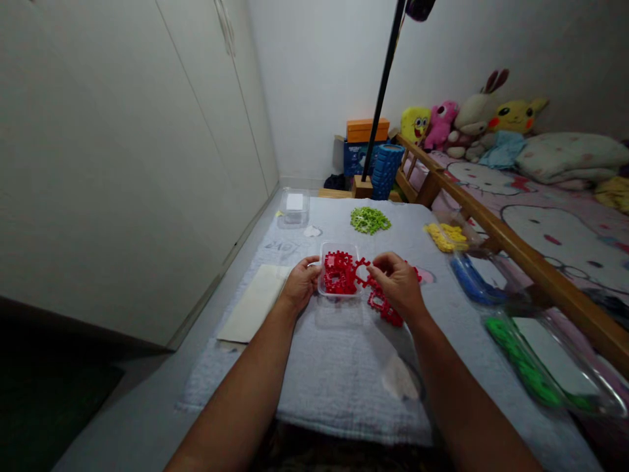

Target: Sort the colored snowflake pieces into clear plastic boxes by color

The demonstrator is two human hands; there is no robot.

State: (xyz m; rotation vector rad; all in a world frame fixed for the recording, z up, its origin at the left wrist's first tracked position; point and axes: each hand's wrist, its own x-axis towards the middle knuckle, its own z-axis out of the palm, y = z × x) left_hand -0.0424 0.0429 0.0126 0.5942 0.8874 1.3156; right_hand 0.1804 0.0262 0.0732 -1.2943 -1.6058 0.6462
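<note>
A clear plastic box (340,296) with several red notched plastic building pieces (339,270) in it stands near the middle of the cloth. My left hand (302,283) grips the box by its left wall. At the right rim, my right hand (397,283) pinches a red ring-shaped building piece (362,271), whose left edge is close to the pieces in the box. More loose red pieces (386,309) lie on the cloth below and behind my right hand, partly hidden by it.
A light green heap of pieces (370,220) lies farther back. Along the right stand clear boxes with yellow pieces (446,236), blue pieces (474,278) and green pieces (523,360). A cream sheet (255,305) lies left; another clear container (293,208) stands back left. The wooden bed rail (491,236) borders the right.
</note>
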